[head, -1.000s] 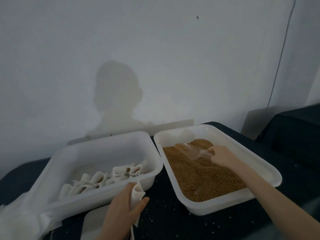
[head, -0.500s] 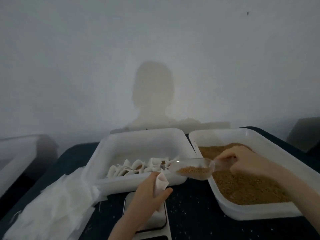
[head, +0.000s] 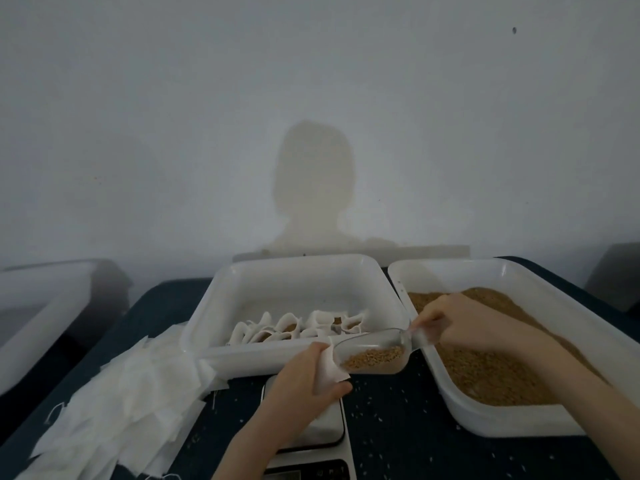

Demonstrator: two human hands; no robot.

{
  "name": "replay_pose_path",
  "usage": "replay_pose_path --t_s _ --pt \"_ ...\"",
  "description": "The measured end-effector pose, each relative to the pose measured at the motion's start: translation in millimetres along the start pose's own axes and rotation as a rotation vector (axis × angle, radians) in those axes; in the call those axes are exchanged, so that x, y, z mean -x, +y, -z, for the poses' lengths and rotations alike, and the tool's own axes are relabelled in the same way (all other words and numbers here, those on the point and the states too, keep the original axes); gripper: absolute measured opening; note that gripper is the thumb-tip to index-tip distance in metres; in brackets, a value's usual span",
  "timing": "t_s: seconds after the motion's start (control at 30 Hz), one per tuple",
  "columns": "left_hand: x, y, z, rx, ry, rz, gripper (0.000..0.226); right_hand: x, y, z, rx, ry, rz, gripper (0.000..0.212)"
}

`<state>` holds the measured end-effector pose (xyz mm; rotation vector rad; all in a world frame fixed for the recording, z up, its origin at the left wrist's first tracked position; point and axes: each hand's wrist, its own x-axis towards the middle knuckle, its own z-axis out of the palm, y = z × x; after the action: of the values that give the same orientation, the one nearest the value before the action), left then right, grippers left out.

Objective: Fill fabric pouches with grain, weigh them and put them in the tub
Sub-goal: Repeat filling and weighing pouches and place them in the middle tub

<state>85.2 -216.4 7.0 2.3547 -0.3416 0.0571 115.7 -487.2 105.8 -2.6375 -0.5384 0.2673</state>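
Your left hand point(head: 304, 377) grips a white pouch point(head: 330, 370) above the scale point(head: 325, 427). Your right hand point(head: 460, 322) holds a clear scoop point(head: 374, 353) of grain, its lip touching the pouch. Filled pouches point(head: 298, 327) lie in the tub point(head: 294, 275); grain tray point(head: 519, 282) stands right, on the tabletop point(head: 398, 438).

I was working in a plain, dim room that read as a small hand-packing workshop rather than a kitchen or a home. A bare pale wall point(head: 311, 81) rose right behind my table point(head: 398, 427), which was covered in dark cloth and speckled with spilled grains. On it sat white plastic bins: a tub point(head: 277, 271) holding filled pouches and a tray of grain point(head: 491, 372) beside it. A digital scale point(head: 329, 434) stood in front of me, and a loose stack of white fabric pieces point(head: 114, 403) lay to my left.
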Motion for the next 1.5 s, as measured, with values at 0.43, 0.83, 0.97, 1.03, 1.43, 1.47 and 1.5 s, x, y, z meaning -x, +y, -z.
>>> replay_pose_path --t_s 0.43,0.83,0.97,1.03,1.43,1.47,1.5 --pt "-11 -4 -4 -0.025 0.129 0.021 0.059 -17 -66 1 0.779 0.388 0.175 0.049" --pt "-12 3 -16 0.203 0.244 0.024 0.030 -21 -117 -8 1.274 0.735 0.370 0.039" --pt "-12 4 -14 0.197 0.253 0.011 0.029 -20 -114 -8 1.260 0.795 0.383 0.042" --pt "-12 5 -13 0.196 0.246 0.004 0.028 -20 -112 -8 1.241 0.816 0.374 0.045" --pt "-14 -12 5 0.165 0.222 0.011 0.045 -6 -35 -4 0.651 0.263 0.136 0.044" --pt "-14 -11 7 0.167 0.232 0.010 0.037 -5 -25 -4 0.575 0.234 0.096 0.041" --pt "-15 -10 8 0.167 0.240 0.008 0.029 -3 -14 -5 0.533 0.220 0.054 0.036"
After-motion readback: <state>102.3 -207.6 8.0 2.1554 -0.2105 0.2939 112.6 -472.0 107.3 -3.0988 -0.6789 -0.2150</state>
